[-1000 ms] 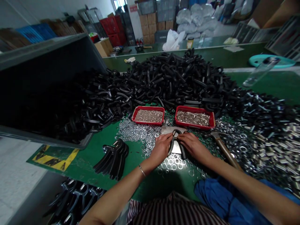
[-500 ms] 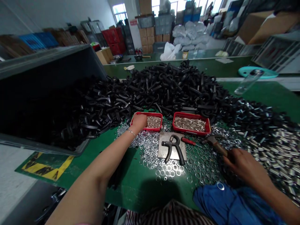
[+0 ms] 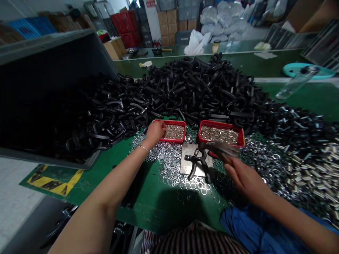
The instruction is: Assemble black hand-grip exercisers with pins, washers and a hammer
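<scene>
A black hand-grip part (image 3: 198,163) lies on a small steel plate (image 3: 188,165) amid loose washers on the green table (image 3: 127,165). My left hand (image 3: 155,131) reaches into the left red tray (image 3: 172,132) of small metal pieces, fingers curled down at its left rim. My right hand (image 3: 242,176) is wrapped round the handle of a hammer (image 3: 219,148), whose blurred head hovers just right of the black part. The right red tray (image 3: 221,134) holds silver pins.
A big heap of black curved handles (image 3: 190,91) fills the table behind the trays. Washers and metal sleeves (image 3: 304,169) spread to the right. A dark grey bin (image 3: 47,95) stands at left. A clear bottle (image 3: 293,83) lies at far right. Blue cloth (image 3: 246,225) sits near my lap.
Both hands left the black part. My left hand went to the left red tray; my right hand took the hammer from the washers and swung it over toward the part.
</scene>
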Tool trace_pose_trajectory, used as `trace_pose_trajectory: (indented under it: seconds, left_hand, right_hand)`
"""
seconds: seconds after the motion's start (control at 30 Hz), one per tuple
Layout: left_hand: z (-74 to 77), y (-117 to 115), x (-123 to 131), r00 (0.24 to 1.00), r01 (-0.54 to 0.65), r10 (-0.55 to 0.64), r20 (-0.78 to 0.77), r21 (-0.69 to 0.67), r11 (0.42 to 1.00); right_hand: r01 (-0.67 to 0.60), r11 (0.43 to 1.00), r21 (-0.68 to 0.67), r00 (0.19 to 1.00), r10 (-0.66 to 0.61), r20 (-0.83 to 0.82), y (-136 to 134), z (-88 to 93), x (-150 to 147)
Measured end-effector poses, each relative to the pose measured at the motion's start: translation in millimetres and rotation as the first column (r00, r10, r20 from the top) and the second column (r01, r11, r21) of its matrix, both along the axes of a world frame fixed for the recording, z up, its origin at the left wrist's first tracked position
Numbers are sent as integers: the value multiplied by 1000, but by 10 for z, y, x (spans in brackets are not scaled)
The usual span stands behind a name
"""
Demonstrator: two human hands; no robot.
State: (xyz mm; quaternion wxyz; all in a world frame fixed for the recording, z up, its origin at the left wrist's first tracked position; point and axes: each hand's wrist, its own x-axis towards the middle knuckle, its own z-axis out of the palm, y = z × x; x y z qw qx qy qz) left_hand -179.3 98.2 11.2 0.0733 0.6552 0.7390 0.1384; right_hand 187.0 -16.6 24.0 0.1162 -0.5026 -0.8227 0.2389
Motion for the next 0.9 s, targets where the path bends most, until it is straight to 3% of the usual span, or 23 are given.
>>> trace_pose_trajectory:
  seconds: [0.07,0.13,0.23,0.37,0.6,0.73,0.9]
  left_hand:
    - [99,-127,95,964,-31,27,265,13,999]
    - [181,-345,265,849,14,-6,528,-11,1000]
    - [192,-702,589,695,147,-106,711,4,989]
    - [-31,-852,956,689,195,-163,706,36,980]
    - [-487,-527,1245,749,214,-202,631,58,975]
    - [-594,-497,1269,743,206,-194,641,57,977]
    - [-604,-495,1282,754,205,-193,628,55,977]
  right_hand:
    - [-45,998,-43,994,49,102,81,-130,-3]
    - [-59,991,-117,991,72,117,142,-260,76]
    - [-18,973,-230,1000,19,1,163,-361,229]
    - [75,955,-288,984,-118,-133,94,-345,264]
    - [112,935,-337,935,-214,-282,-5,-320,212]
    - [128,910,-395,915,-262,-307,-12,-363,269]
    - [120,906,-406,907,-266,-326,-3,-402,273]
